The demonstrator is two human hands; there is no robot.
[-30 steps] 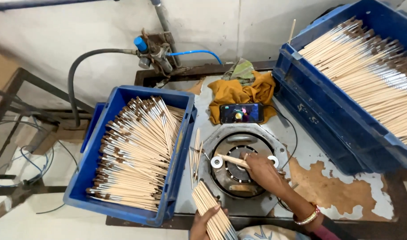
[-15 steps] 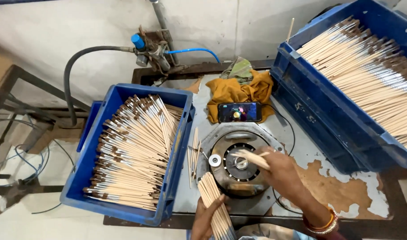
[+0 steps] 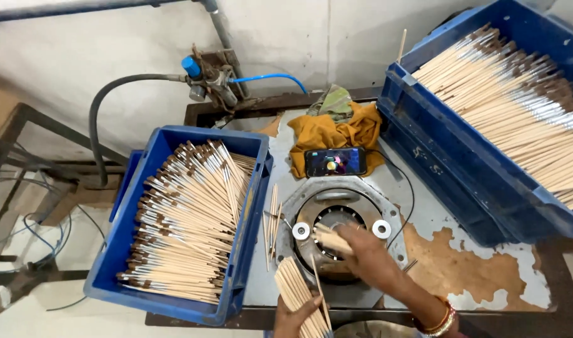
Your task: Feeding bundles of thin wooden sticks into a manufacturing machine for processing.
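Observation:
My right hand (image 3: 369,258) lies over the round metal fixture (image 3: 339,220) on the worktable and pinches a short wooden handle (image 3: 327,240) at its centre. At the bottom edge my left hand (image 3: 294,317) grips a fanned bundle of wooden handles (image 3: 298,289) just in front of the fixture. Two white discs (image 3: 301,231) sit on the fixture's ring, left and right of the opening. A few loose handles (image 3: 273,219) lie between the fixture and the left crate.
A blue crate (image 3: 121,241) of brushes with brown ferrules stands at left. A larger blue crate (image 3: 452,156) of plain handles rises at right. A phone (image 3: 335,161) rests on an orange cloth (image 3: 327,134) behind the fixture. A hose and valve (image 3: 205,78) hang on the wall.
My right hand has slid from the fixture's right side toward its centre with the handle. The bundle in my left hand has risen slightly. The view has shifted a little.

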